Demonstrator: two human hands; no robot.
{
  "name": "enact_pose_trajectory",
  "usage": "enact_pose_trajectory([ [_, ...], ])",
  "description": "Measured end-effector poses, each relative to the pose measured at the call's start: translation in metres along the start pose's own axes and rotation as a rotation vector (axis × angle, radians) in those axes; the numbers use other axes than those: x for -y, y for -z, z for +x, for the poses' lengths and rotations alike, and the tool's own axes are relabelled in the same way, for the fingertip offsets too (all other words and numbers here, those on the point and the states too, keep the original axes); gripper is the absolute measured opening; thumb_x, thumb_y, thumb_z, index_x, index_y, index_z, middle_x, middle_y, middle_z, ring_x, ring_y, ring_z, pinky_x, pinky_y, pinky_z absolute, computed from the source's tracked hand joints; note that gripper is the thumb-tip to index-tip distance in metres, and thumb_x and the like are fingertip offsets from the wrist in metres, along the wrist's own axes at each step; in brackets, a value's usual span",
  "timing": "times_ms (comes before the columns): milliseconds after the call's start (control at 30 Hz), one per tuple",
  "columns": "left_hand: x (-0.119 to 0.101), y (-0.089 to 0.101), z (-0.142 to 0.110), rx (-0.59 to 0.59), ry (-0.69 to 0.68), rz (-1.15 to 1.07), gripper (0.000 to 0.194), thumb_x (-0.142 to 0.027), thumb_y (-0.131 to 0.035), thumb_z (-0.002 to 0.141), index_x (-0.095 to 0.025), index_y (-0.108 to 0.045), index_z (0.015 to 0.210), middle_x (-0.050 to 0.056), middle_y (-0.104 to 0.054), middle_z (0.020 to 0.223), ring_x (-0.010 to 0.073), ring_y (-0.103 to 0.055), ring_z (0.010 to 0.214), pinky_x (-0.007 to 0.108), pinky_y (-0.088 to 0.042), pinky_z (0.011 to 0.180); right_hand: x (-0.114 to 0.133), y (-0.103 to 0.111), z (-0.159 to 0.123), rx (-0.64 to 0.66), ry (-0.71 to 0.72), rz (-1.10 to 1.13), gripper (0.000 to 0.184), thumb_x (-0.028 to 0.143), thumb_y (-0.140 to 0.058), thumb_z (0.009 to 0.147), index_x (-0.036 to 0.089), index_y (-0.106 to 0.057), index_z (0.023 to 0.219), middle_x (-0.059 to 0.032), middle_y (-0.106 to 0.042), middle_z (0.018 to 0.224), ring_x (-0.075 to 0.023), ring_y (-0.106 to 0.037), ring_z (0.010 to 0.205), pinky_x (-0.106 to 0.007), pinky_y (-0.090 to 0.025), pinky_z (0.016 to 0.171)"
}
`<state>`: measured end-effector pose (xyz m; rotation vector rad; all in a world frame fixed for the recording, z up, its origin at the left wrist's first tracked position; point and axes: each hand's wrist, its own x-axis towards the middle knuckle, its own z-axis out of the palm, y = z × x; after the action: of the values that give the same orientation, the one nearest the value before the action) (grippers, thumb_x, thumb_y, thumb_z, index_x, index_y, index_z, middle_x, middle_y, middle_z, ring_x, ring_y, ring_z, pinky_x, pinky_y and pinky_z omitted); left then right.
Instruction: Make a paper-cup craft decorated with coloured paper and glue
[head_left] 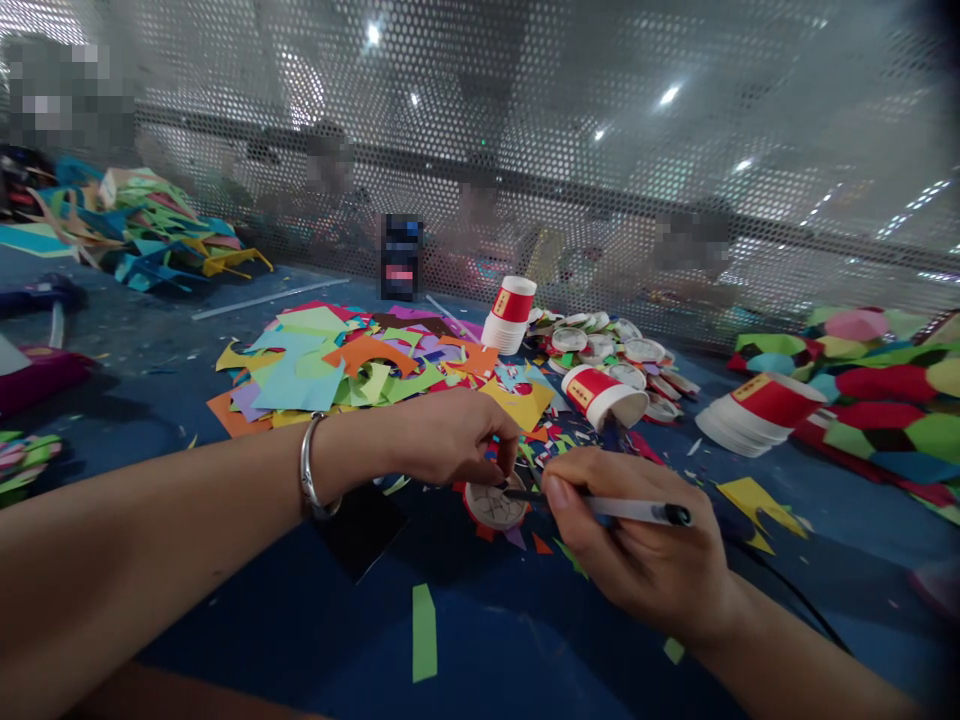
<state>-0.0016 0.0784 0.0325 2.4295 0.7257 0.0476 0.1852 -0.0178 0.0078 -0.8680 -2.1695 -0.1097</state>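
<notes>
My right hand [637, 550] grips a pen [630, 509] with a pale barrel and a black end. Its dark front part points left, to a small round white disc [495, 506] with dark lines on it, like a paper cup's bottom. Over the disc's upper edge bends my left hand [442, 435], thumb and fingers closed in a pinch. What that pinch holds, if anything, is too small to tell. Small coloured paper scraps [541, 543] lie around the disc, and a black paper square [364, 530] is under my left wrist.
Behind my hands spreads a heap of coloured paper offcuts [300, 360]. Red-and-white paper cups stand [510, 315] and lie [604, 397] nearby, with a stack [761, 412] at right. Several white discs [592, 340] form a pile. A phone [400, 257] leans against the perforated metal screen [480, 110].
</notes>
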Motion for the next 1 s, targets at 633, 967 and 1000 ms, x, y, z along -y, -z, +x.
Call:
enact_pose_trajectory([
  [633,0.011,-0.002,0.007,0.005,-0.045,-0.058,0.013,-0.020,-0.066,0.076,-0.018,-0.070,0.088,-0.004,-0.058,0.060,0.0105,-0.050,0.056,0.024,-0.035,0.056,0.000,-0.007,0.000,0.007,0.047,-0.052,0.015,0.009,-0.053,0.092,0.023,-0.056,0.094,-0.0008,-0.069,0.074,-0.0169,-0.068,0.064,-0.028,-0.052,0.058],
  [967,0.010,-0.001,0.006,0.010,-0.030,-0.065,0.017,-0.021,-0.065,0.076,-0.019,-0.072,0.092,-0.001,-0.062,0.069,0.0119,-0.051,0.060,0.026,-0.036,0.056,-0.001,0.003,0.000,-0.013,-0.041,-0.086,0.012,0.012,-0.052,0.092,0.020,-0.061,0.090,0.0004,-0.067,0.066,-0.0142,-0.062,0.053,-0.027,-0.047,0.053],
  [1000,0.011,-0.002,0.006,0.013,-0.021,-0.071,0.018,-0.021,-0.065,0.076,-0.019,-0.072,0.092,-0.001,-0.062,0.068,0.0121,-0.051,0.059,0.026,-0.036,0.056,-0.002,0.004,-0.001,-0.014,-0.051,-0.093,0.012,0.012,-0.052,0.092,0.020,-0.061,0.088,0.0008,-0.066,0.064,-0.0136,-0.060,0.052,-0.027,-0.046,0.053],
])
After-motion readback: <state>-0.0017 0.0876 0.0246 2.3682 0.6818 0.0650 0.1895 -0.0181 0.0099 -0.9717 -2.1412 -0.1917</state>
